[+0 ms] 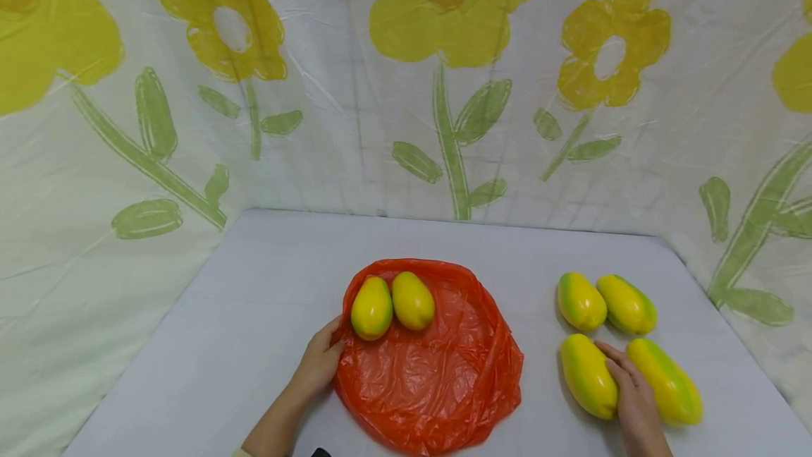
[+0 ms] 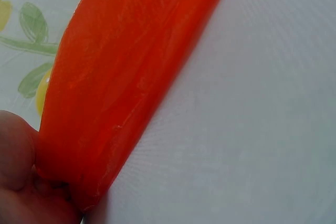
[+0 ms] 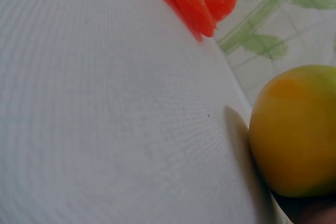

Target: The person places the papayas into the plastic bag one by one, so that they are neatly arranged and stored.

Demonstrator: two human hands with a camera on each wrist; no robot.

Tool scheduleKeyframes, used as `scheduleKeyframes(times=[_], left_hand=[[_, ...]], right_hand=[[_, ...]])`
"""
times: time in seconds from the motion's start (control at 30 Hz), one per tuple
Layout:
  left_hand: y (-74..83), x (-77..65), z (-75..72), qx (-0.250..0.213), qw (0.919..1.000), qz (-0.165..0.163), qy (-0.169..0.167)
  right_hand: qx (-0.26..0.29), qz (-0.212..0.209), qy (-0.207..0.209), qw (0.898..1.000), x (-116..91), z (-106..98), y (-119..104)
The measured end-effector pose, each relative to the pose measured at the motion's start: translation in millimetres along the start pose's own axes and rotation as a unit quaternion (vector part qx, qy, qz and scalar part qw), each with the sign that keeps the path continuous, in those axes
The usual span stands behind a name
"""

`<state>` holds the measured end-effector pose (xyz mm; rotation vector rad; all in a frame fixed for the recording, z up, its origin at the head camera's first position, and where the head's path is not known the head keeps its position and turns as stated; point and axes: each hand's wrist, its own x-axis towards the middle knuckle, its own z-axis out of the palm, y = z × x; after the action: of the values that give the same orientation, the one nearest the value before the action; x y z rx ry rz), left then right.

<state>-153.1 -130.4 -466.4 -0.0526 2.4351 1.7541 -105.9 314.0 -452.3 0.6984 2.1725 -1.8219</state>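
Observation:
A red plastic bag point(image 1: 421, 379) lies spread wide on the table, its rim standing up a little. Two yellow-green papayas point(image 1: 371, 309) sit inside at its far left. My left hand point(image 1: 320, 358) grips the bag's left rim; in the left wrist view the thumb point(image 2: 16, 150) presses against the red film point(image 2: 115, 82). On the right, my right hand point(image 1: 634, 397) reaches between two more papayas, fingers touching the right side of the nearer-left papaya point(image 1: 586, 376). That papaya point(image 3: 299, 129) rests on the table in the right wrist view, where the hand is mostly hidden.
Beside my right hand lies another papaya point(image 1: 666, 383). Behind it are a papaya point(image 1: 580, 302) and a further papaya point(image 1: 626, 304). A pale table cover point(image 1: 254, 302) stretches to a flower-printed curtain point(image 1: 355, 147) at the back and sides.

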Motion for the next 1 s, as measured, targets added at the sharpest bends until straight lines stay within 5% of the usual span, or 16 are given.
scheduleKeyframes(times=[1.0], left_hand=[[1.5, 0.2, 1.0, 0.009, 0.9999, -0.007, 0.002]], right_hand=[[-0.029, -0.024, -0.004, 0.999, -7, -1, -12]])
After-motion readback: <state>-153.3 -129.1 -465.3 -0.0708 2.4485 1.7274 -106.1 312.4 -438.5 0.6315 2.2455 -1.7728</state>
